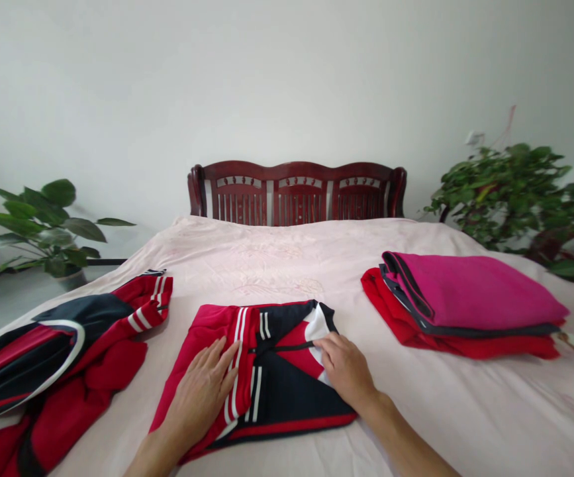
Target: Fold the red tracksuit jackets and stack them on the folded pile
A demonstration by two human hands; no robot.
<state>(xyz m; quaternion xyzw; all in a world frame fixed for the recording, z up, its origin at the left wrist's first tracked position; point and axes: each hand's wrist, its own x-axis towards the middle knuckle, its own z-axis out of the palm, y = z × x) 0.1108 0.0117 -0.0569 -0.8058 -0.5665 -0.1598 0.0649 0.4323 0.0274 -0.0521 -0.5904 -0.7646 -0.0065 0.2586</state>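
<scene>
A folded red, navy and white jacket (271, 377) lies on the pale pink bed (291, 265) right in front of me. My left hand (200, 391) rests flat on its red left half, fingers stretched out and together. My right hand (343, 368) lies on the jacket's right side, fingertips curled against the white collar part by the zip. Neither hand lifts the cloth.
An unfolded pile of red and navy garments (53, 371) lies at the left. A stack of folded magenta and red clothes (465, 305) sits at the right. A dark wooden headboard (296, 192) stands behind, with potted plants (43, 228) on both sides.
</scene>
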